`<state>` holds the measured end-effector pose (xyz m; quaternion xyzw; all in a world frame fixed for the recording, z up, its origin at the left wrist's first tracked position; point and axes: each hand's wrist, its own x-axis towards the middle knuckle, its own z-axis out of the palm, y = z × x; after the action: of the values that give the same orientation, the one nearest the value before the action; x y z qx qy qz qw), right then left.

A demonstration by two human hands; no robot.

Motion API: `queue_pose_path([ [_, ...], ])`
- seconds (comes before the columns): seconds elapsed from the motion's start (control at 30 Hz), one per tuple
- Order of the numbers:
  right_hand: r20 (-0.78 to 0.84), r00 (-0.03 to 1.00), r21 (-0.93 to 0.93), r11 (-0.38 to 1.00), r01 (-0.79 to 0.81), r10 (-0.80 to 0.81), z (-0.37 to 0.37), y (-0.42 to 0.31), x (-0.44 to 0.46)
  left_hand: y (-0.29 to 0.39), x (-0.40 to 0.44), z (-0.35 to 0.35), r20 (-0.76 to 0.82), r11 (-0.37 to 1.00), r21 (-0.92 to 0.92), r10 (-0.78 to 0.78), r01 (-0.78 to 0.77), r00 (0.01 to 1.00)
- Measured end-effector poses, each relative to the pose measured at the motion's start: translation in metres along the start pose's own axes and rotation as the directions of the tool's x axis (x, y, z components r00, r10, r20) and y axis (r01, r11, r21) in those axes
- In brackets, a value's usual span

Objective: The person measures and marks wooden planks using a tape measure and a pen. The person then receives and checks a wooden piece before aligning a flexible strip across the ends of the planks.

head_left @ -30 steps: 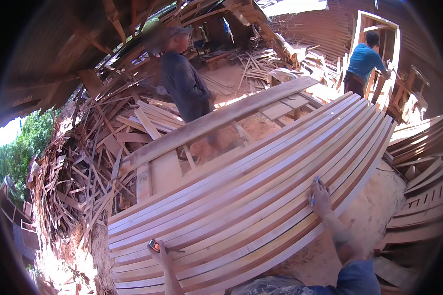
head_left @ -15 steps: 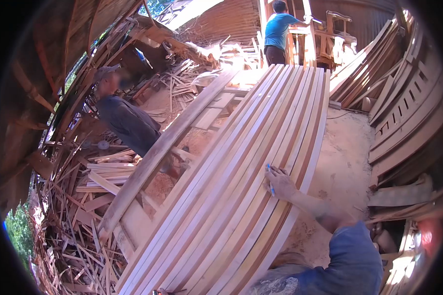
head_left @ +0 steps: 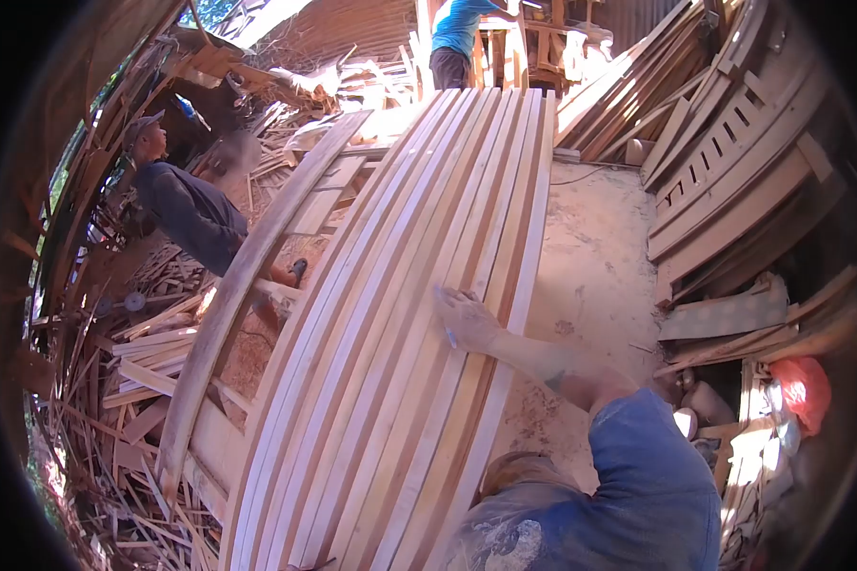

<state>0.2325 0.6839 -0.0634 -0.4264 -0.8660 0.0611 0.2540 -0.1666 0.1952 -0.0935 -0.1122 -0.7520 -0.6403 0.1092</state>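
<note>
My right hand (head_left: pixel 468 321) is over the right-hand part of a row of long wooden strips (head_left: pixel 376 314), its fingers curled around a slim blue-and-white pen (head_left: pixel 451 339). Both the hand and the pen are slightly blurred, and whether the tip touches the wood I cannot tell. The strips lie side by side lengthwise, pale and reddish-brown ones alternating. My right forearm reaches in from the lower right, out of a blue sleeve (head_left: pixel 652 457). My left hand is outside the view.
A person in dark clothes (head_left: pixel 186 214) stands left, beyond a long plank (head_left: pixel 229 295). Another in a blue shirt (head_left: pixel 457 27) works at the far end. Scrap wood (head_left: pixel 114 476) heaps the left side. Slotted boards (head_left: pixel 733 181) lean right, above a red bag (head_left: pixel 802 392).
My view has turned right, so the scene sits farther left. My right hand keeps hold of the pen at about the same part of the strips. The person on the left now faces more upright.
</note>
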Motion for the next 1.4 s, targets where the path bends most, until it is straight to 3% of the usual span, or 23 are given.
queue_pose_path([
  [0.1, -0.002, 1.000, -0.033, 0.999, 0.005, -0.005, 0.004, 0.005, -0.002, -0.014, 0.008, -0.006, 0.047, 0.985, -0.077, -0.148, 0.152, 0.988],
  [0.2, -0.055, 0.998, -0.017, 1.000, 0.000, -0.001, 0.009, 0.007, -0.005, 0.021, -0.002, -0.003, 0.152, 0.977, -0.113, -0.161, 0.179, 0.975],
  [0.3, -0.243, 0.967, 0.045, 0.997, -0.063, 0.072, 0.012, 0.003, -0.013, 0.076, -0.033, 0.008, 0.225, 0.960, -0.166, -0.186, 0.225, 0.957],
  [0.4, -0.411, 0.875, 0.226, 0.959, -0.173, 0.255, -0.016, -0.017, -0.046, 0.116, -0.070, 0.022, 0.183, 0.945, -0.234, -0.187, 0.227, 0.965],
  [0.47, -0.528, 0.745, 0.398, 0.894, -0.208, 0.408, -0.030, -0.014, -0.086, 0.094, -0.052, 0.011, 0.198, 0.955, -0.205, -0.173, 0.213, 0.965],
  [0.57, -0.473, 0.594, 0.705, 0.684, -0.187, 0.651, -0.056, -0.002, -0.166, 0.031, -0.001, -0.012, 0.203, 0.985, -0.045, -0.153, 0.165, 0.967],
  [0.7, -0.211, 0.404, 0.786, 0.400, -0.471, 0.890, -0.025, 0.031, -0.309, -0.039, 0.047, -0.028, 0.253, 0.959, 0.275, -0.144, 0.072, 0.957],
  [0.73, -0.104, 0.391, 0.726, 0.339, -0.599, 0.914, -0.013, 0.037, -0.355, -0.048, 0.050, -0.026, 0.266, 0.963, 0.263, -0.137, 0.065, 0.954],
  [0.8, 0.107, 0.341, 0.508, 0.243, -0.826, 0.934, 0.007, 0.032, -0.450, -0.049, 0.041, -0.015, 0.312, 0.994, -0.037, -0.084, 0.101, 0.946],
  [0.87, 0.226, 0.204, 0.052, 0.197, -0.979, 0.953, 0.017, 0.014, -0.523, -0.037, 0.033, -0.014, 0.353, 0.942, -0.305, -0.024, 0.139, 0.935],
  [0.9, 0.242, 0.104, -0.217, 0.158, -0.963, 0.965, 0.030, 0.003, -0.573, -0.025, 0.028, -0.012, 0.375, 0.890, -0.426, 0.009, 0.164, 0.927],
  [1.0, 0.214, -0.080, -0.342, -0.002, -0.940, 0.973, 0.063, 0.005, -0.675, 0.046, -0.018, 0.019, 0.592, 0.753, -0.505, -0.055, 0.423, 0.804],
  [1.07, 0.359, -0.113, -0.327, 0.012, -0.945, 0.926, 0.058, 0.020, -0.693, 0.128, -0.080, 0.047, 0.657, 0.734, -0.427, -0.149, 0.527, 0.739],
  [1.1, 0.434, -0.118, -0.314, 0.027, -0.949, 0.893, 0.047, 0.032, -0.682, 0.161, -0.109, 0.059, 0.677, 0.724, -0.388, -0.196, 0.570, 0.709],
  [1.13, 0.477, -0.096, -0.266, 0.040, -0.963, 0.874, 0.047, 0.052, -0.672, 0.176, -0.129, 0.069, 0.805, 0.689, -0.383, -0.078, 0.616, 0.588],
  [1.2, 0.326, -0.026, 0.051, -0.045, -0.998, 0.945, 0.004, 0.059, -0.590, 0.219, -0.189, 0.094, 0.814, 0.756, -0.286, -0.132, 0.589, 0.565],
  [1.23, 0.148, 0.027, 0.161, 0.003, -0.987, 0.989, 0.076, 0.105, -0.614, 0.232, -0.216, 0.107, 0.820, 0.780, -0.240, -0.156, 0.578, 0.551],
  [1.27, 0.185, -0.027, 0.314, -0.085, -0.946, 0.982, -0.012, 0.074, -0.511, 0.232, -0.235, 0.121, 0.910, 0.773, -0.148, -0.137, 0.617, 0.391],
  [1.33, 0.309, 0.263, 0.396, 0.128, -0.909, 0.914, -0.036, 0.113, -0.462, 0.229, -0.282, 0.155, 0.991, 0.775, 0.011, -0.094, 0.631, 0.098],
  [1.37, 0.220, 0.462, 0.360, 0.369, -0.857, 0.859, -0.020, 0.133, -0.445, 0.236, -0.306, 0.171, 0.997, 0.785, 0.069, -0.072, 0.616, -0.020],
  [1.4, 0.180, 0.612, 0.437, 0.495, -0.751, 0.770, -0.053, 0.129, -0.416, 0.253, -0.331, 0.184, 0.989, 0.827, 0.135, -0.080, 0.546, -0.123],
])
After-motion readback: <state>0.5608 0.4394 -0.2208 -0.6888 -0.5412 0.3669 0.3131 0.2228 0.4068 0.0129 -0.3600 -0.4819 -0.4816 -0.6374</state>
